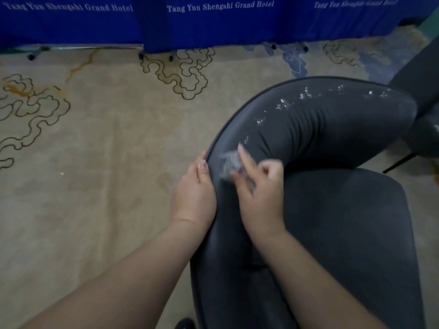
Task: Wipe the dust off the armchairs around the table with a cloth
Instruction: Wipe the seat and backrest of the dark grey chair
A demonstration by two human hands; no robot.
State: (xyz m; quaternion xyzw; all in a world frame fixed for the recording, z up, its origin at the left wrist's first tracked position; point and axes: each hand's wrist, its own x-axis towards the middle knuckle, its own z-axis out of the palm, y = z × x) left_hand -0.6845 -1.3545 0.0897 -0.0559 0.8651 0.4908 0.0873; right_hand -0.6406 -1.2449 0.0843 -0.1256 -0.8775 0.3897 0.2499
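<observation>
Open carpet [95,162] spreads left, up to a blue cloth-skirted worktop [213,24]. The left hand [193,193] grips the armchair [320,129] back's piped outer edge. Just right, the right hand [259,186] pinches a blurred grey cloth [229,162] against the padded rim; white dust specks trail rightward along it.

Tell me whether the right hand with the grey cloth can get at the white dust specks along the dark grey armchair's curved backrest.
Probably yes: the right hand already rests on the backrest, and nothing lies between it and the specks.
</observation>
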